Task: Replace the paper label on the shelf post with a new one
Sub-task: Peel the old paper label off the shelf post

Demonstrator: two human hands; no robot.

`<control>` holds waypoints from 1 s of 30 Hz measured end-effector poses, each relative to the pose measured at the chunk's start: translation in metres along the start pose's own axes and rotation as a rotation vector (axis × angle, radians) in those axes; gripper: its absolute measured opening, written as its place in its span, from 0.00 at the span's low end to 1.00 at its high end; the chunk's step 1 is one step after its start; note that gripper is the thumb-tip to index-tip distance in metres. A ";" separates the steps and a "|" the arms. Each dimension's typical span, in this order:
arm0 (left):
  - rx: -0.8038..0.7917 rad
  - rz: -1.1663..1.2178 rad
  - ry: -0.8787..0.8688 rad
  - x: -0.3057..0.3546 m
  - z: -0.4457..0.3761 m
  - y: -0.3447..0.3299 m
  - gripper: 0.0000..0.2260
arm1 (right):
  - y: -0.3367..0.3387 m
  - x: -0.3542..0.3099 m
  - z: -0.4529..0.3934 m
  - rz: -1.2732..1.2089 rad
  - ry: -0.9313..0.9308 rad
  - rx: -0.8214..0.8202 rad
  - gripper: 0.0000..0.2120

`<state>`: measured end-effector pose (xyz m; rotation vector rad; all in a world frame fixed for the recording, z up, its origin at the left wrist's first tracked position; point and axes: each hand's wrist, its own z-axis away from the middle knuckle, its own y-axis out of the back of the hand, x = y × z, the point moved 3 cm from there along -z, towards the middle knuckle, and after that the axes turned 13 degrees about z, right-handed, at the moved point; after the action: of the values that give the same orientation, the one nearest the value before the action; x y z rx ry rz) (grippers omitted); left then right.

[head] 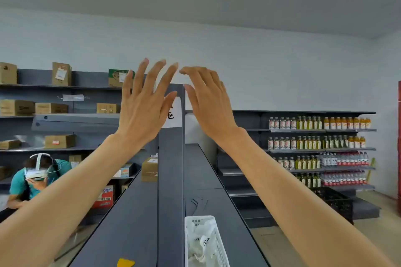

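Both hands up at the post [171, 158], fingers spread, empty — left hand [143, 102] half covering the label [175, 112], right hand [208, 102] just beside. Label sits near the post top. Risk: paper tearing if peeled from one corner — scraps left stuck.

Paper label [174, 112]: white sheet bearing dark handwritten marks, stuck flat and upright on the near face of the grey shelf post [171, 158], close below the post's top end, its left part hidden so that only the right and lower portions were visible.
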<state>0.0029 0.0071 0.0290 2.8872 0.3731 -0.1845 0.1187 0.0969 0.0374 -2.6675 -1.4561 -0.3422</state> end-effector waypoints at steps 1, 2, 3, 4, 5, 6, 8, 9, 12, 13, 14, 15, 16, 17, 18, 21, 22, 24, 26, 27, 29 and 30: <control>0.020 0.011 -0.007 0.000 0.000 -0.001 0.22 | -0.005 0.004 0.000 -0.091 -0.017 -0.005 0.14; 0.049 0.026 -0.007 -0.002 -0.001 -0.002 0.20 | -0.009 0.006 0.000 -0.153 -0.053 -0.024 0.14; 0.074 0.043 -0.004 -0.004 0.000 -0.005 0.19 | -0.014 0.008 0.001 -0.201 -0.081 -0.051 0.16; 0.092 0.074 0.007 -0.007 0.003 -0.008 0.17 | -0.018 0.010 0.002 -0.234 -0.106 -0.088 0.18; 0.118 0.136 0.023 -0.012 0.004 -0.011 0.16 | -0.022 0.010 0.003 -0.262 -0.110 -0.123 0.19; 0.141 0.207 0.043 -0.017 0.004 -0.014 0.14 | -0.026 0.009 0.004 -0.278 -0.103 -0.146 0.19; 0.194 0.350 0.085 -0.030 0.003 -0.019 0.12 | -0.034 0.008 0.002 -0.304 -0.083 -0.198 0.18; 0.201 0.395 0.095 -0.036 0.002 -0.022 0.12 | -0.037 0.005 0.000 -0.309 -0.065 -0.233 0.17; 0.184 0.469 0.069 -0.053 0.000 -0.030 0.15 | -0.045 -0.006 -0.009 -0.274 -0.011 -0.317 0.15; 0.164 0.483 0.053 -0.058 -0.001 -0.032 0.16 | -0.047 -0.009 -0.011 -0.256 0.009 -0.321 0.15; 0.141 0.490 0.032 -0.064 -0.002 -0.034 0.18 | -0.049 -0.012 -0.014 -0.222 0.039 -0.315 0.16; 0.113 0.490 0.009 -0.069 -0.003 -0.037 0.19 | -0.051 -0.014 -0.017 -0.179 0.074 -0.309 0.16; 0.081 0.489 -0.016 -0.074 -0.004 -0.040 0.19 | -0.053 -0.016 -0.020 -0.129 0.109 -0.306 0.17; 0.052 0.491 -0.041 -0.078 -0.005 -0.043 0.19 | -0.055 -0.017 -0.024 -0.079 0.141 -0.310 0.17; 0.026 0.500 -0.062 -0.080 -0.006 -0.046 0.20 | -0.057 -0.018 -0.027 -0.035 0.169 -0.315 0.18; -0.016 0.535 -0.089 -0.086 -0.008 -0.056 0.20 | -0.059 -0.015 -0.035 0.040 0.238 -0.323 0.16; -0.018 0.547 -0.093 -0.087 -0.008 -0.058 0.19 | -0.059 -0.014 -0.036 0.047 0.249 -0.329 0.15; -0.013 0.581 -0.096 -0.089 -0.008 -0.061 0.19 | -0.061 -0.012 -0.036 0.051 0.260 -0.333 0.14; -0.005 0.635 -0.087 -0.091 -0.009 -0.063 0.19 | -0.063 -0.011 -0.034 0.056 0.268 -0.316 0.11; 0.002 0.663 -0.083 -0.091 -0.009 -0.063 0.19 | -0.064 -0.011 -0.033 0.060 0.272 -0.308 0.10; 0.021 0.707 -0.077 -0.091 -0.010 -0.062 0.20 | -0.066 -0.011 -0.032 0.079 0.283 -0.286 0.09; 0.027 0.719 -0.078 -0.091 -0.010 -0.062 0.20 | -0.067 -0.011 -0.033 0.094 0.289 -0.270 0.08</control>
<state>-0.1000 0.0463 0.0398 2.8185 -0.6782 -0.1708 0.0520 0.1183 0.0642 -2.7233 -1.2719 -0.9327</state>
